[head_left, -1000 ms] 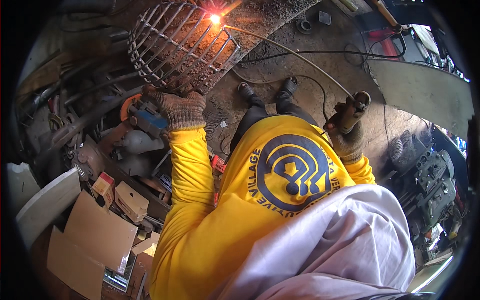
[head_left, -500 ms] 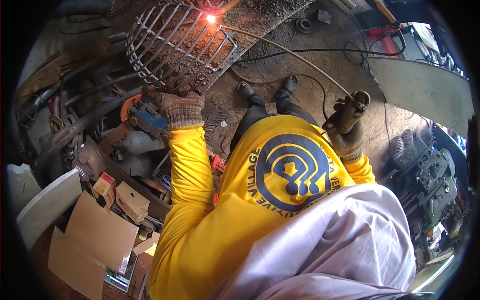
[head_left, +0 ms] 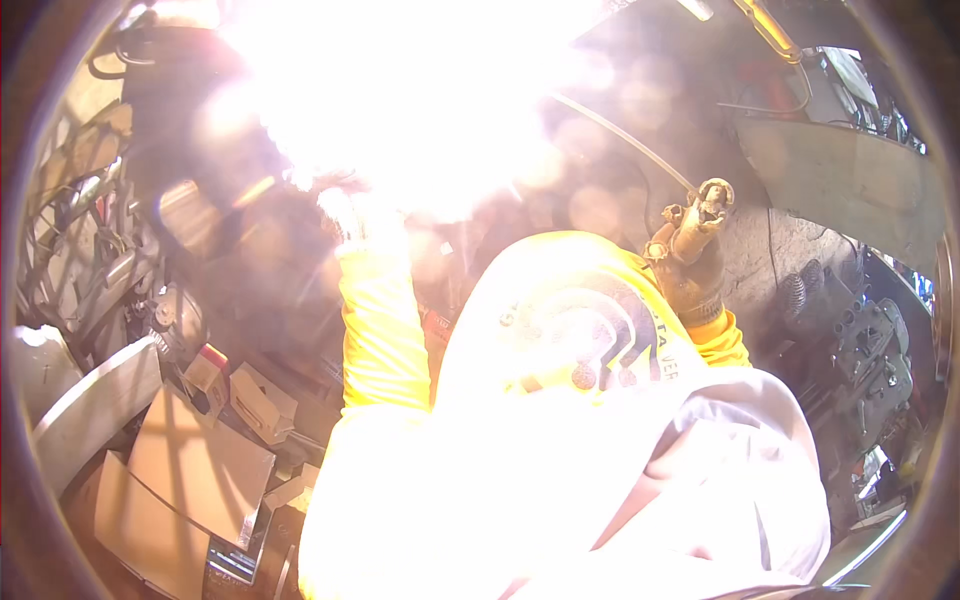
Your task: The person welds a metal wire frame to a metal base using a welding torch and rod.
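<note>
White welding glare (head_left: 410, 90) fills the upper middle and hides the metal bar cage seen there earlier. My right hand (head_left: 700, 283), in a work glove, is closed round a welding electrode holder (head_left: 698, 228) on the right. A long thin electrode (head_left: 632, 142) runs from the holder up and left into the glare. My left hand (head_left: 348, 212), gloved, is at the lower left rim of the brightness, nearest to where the cage was. Its fingers are washed out, so their grip does not show.
Open cardboard boxes (head_left: 190, 465) lie at the lower left, beside a curved pale panel (head_left: 100, 395). Scrap metal (head_left: 100, 240) is heaped at the left. On the right are a metal engine-like block (head_left: 870, 345) and a large pale sheet (head_left: 850, 180). A yellow-handled tool (head_left: 770, 30) lies at the upper right.
The small orange-red glow at the electrode tip has become a huge white glare covering the cage and most of my left hand. Both arms have hardly moved.
</note>
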A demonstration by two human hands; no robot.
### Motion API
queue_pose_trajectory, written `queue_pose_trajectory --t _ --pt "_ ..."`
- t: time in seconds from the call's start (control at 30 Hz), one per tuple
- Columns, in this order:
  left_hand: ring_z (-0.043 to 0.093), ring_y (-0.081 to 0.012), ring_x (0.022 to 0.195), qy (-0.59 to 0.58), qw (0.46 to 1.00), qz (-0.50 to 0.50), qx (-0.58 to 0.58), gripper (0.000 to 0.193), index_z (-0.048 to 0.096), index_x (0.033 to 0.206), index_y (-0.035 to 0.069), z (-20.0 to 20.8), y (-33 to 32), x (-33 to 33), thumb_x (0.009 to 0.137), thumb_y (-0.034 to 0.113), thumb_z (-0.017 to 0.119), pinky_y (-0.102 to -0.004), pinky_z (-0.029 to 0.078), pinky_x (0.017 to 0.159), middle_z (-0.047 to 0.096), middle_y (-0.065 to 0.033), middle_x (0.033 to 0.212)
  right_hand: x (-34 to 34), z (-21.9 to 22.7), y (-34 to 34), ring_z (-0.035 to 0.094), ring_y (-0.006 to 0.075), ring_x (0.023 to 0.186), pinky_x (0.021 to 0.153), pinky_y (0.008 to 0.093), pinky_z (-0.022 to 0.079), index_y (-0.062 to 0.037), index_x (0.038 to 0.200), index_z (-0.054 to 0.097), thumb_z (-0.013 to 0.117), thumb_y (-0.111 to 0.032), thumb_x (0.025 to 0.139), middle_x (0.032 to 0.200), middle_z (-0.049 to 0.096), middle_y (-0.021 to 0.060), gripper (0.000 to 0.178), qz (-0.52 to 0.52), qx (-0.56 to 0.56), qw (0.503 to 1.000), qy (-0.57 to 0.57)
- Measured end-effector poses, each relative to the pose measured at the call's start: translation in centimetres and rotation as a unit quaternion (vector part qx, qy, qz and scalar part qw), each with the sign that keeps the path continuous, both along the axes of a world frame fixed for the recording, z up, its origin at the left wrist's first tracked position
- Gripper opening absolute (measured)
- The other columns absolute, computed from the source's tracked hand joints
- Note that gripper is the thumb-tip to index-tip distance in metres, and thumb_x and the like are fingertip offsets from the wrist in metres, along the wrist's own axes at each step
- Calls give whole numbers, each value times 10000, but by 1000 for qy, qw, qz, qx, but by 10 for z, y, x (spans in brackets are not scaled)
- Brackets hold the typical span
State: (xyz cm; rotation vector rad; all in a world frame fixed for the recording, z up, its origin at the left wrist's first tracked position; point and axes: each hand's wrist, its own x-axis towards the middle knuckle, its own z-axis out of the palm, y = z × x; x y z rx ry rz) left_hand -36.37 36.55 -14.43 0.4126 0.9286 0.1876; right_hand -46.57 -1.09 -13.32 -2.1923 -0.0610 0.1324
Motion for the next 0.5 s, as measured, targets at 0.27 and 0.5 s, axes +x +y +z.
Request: queue_pose_trajectory --t 0.27,0.5 --pt "596 -278 821 -49 998 -14 -42 713 660 1099 134 -12 11 -7 928 723 295 -627 472 835 637 -90 929 3 4 5 611 175 836 746 302 515 -42 1321 473 690 -92 871 1014 585 65 502 -17 156 987 21" --pt "582 -224 698 -165 976 -55 -127 688 673 1025 127 -33 21 -11 938 702 306 -576 505 782 629 -55 803 -13 -46 -16 595 167 1023 767 288 540 -6 1476 311 659 17 856 1350 469 129 711 46 -269 962 -7"
